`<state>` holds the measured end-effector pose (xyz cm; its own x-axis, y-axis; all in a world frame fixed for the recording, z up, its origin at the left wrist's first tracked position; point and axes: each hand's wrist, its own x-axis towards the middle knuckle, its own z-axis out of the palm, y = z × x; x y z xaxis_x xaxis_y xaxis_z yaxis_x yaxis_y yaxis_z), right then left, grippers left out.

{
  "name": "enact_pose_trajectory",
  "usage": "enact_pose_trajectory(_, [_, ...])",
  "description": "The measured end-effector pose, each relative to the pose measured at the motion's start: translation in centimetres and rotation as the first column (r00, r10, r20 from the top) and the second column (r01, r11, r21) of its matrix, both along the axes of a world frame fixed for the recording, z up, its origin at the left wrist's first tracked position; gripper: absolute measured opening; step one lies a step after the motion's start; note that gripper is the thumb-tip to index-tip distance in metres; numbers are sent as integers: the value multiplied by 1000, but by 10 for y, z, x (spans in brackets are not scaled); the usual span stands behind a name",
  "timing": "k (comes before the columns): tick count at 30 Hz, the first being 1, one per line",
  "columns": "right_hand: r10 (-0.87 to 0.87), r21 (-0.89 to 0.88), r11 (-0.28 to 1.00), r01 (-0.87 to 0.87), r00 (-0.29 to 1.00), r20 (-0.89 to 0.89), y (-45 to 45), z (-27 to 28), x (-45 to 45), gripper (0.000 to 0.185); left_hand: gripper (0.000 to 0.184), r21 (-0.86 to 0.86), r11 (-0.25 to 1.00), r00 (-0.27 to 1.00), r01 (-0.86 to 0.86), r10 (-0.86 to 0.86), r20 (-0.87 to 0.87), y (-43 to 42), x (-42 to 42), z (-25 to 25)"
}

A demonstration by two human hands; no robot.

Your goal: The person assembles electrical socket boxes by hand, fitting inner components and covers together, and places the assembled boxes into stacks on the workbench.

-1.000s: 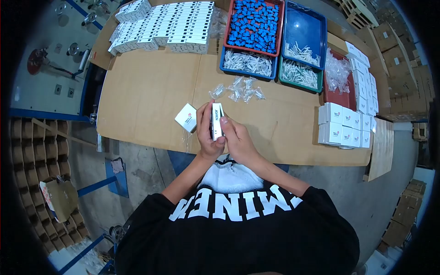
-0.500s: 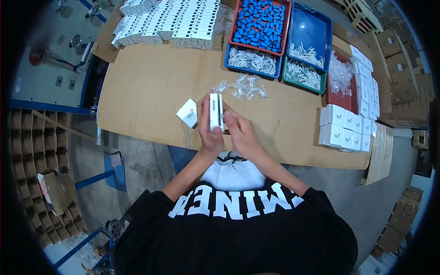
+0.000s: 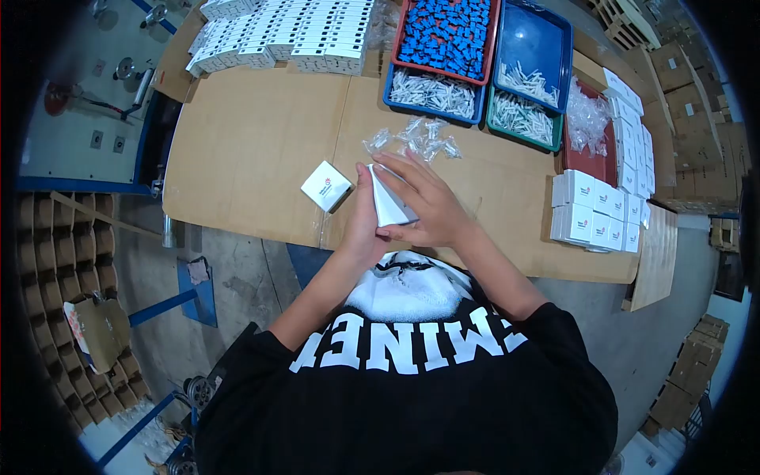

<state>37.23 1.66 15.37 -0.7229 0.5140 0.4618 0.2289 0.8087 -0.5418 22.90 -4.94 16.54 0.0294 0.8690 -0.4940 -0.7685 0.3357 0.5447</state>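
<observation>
A small white box (image 3: 388, 203) is held up between my two hands, above the near part of the cardboard-covered table. My left hand (image 3: 364, 224) presses along its left side, fingers pointing away from me. Across its right side lie the fingers of my right hand (image 3: 431, 204), with the thumb near the bottom end. Much of the box is hidden by the fingers. To the left of my hands, another white box (image 3: 326, 187) with a small red logo sits on the cardboard. Small clear plastic bags (image 3: 423, 139) lie just beyond my fingertips.
A red tray of blue parts (image 3: 446, 36) sits over a blue tray of white pieces (image 3: 431, 95). Another blue tray (image 3: 532, 39) rests on a green one (image 3: 522, 119). White boxes (image 3: 594, 212) are stacked right; many more (image 3: 285, 36) stand back left.
The held box has turned from a narrow edge with a dark strip to a broad white face. My right hand has moved up and over its right side.
</observation>
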Motion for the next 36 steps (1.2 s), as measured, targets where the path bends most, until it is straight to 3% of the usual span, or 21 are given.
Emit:
enact_pose_trajectory(4, [12, 116, 993, 6, 988, -151, 0, -16, -9, 79, 61, 60, 998, 997, 10, -15, 73, -1, -3, -17])
enact_pose_trajectory(6, [11, 118, 993, 9, 985, -175, -1, -19, -13, 77, 65, 36, 999, 999, -27, 28, -32, -1, -1, -19])
enact_pose_trajectory(10, [-55, -13, 998, 53, 956, -287, -8, -39, -9, 75, 66, -14, 1000, 1000, 19, -19, -25, -3, -5, -39])
enact_pose_trajectory(11, [-57, -15, 998, 55, 956, -287, -10, -44, -12, 75, 69, -13, 999, 996, 40, -39, 76, -2, -5, -40])
enact_pose_trajectory(12, [-285, -425, 904, 51, 813, -508, -14, -48, -16, 75, 72, -10, 998, 983, 59, -57, 177, -2, -4, -41])
enact_pose_trajectory(13, [-559, -743, 663, -84, 605, -567, -16, -50, -18, 76, 72, -11, 998, 982, 61, -58, 178, -2, -4, -43])
enact_pose_trajectory(14, [-560, -744, 664, -81, 605, -566, -10, -50, -15, 76, 75, 6, 998, 988, 66, -66, 141, -2, -4, -44])
enact_pose_trajectory(16, [-896, -948, 303, -101, 307, -319, 14, -47, 0, 70, 77, 51, 995, 992, 87, -92, 87, 0, -7, -44])
enact_pose_trajectory(17, [-896, -948, 303, -101, 307, -320, 20, -53, 11, 70, 77, 51, 995, 992, 88, -92, 87, 0, -10, -42])
enact_pose_trajectory(19, [-840, -970, 37, -241, 518, -160, 28, -78, 36, 55, 77, 38, 992, 993, 117, -118, 10, 2, -14, -37])
enact_pose_trajectory(20, [-823, -993, -12, -118, 565, -57, 28, -90, 46, 46, 74, 82, 984, 987, 158, -161, 22, 3, -19, -43])
enact_pose_trajectory(21, [-825, -993, -12, -116, 562, -56, 29, -107, 55, 46, 74, 82, 983, 986, 162, -165, 24, 3, -20, -46])
enact_pose_trajectory(23, [-562, -880, 289, 377, 811, 163, 30, -138, 72, 44, 64, 136, 976, 984, 172, -176, 23, 2, -23, -49])
enact_pose_trajectory(24, [-522, -771, 419, 479, 822, 227, 31, -133, 74, 49, 56, 149, 971, 982, 187, -187, -13, 0, -23, -46])
enact_pose_trajectory(29, [-412, -622, 566, 540, 840, 354, 21, -104, 75, 51, 64, 175, 958, 971, 226, -208, -115, -6, -21, -46])
enact_pose_trajectory(30, [-549, -313, 709, 632, 773, 319, 18, -97, 70, 47, 67, 183, 961, 977, 206, -193, -90, -6, -20, -50])
enact_pose_trajectory(31, [-663, 34, 737, 675, 712, 232, 15, -90, 63, 43, 67, 181, 962, 977, 206, -192, -90, -6, -20, -52])
enact_pose_trajectory(32, [-662, 33, 738, 674, 713, 232, 13, -82, 55, 43, 69, 164, 968, 979, 191, -175, -107, -6, -19, -54])
enact_pose_trajectory(34, [-606, -494, 648, 580, 785, 127, 5, -67, 38, 35, 70, 139, 974, 979, 180, -163, -121, -8, -16, -59])
enact_pose_trajectory(35, [-611, -496, 642, 584, 781, 129, 0, -64, 28, 35, 70, 148, 974, 975, 172, -147, -167, -7, -15, -62])
enact_pose_trajectory(36, [-553, -685, 567, 458, 828, 96, -4, -62, 18, 34, 71, 162, 973, 968, 167, -131, -213, -6, -13, -65])
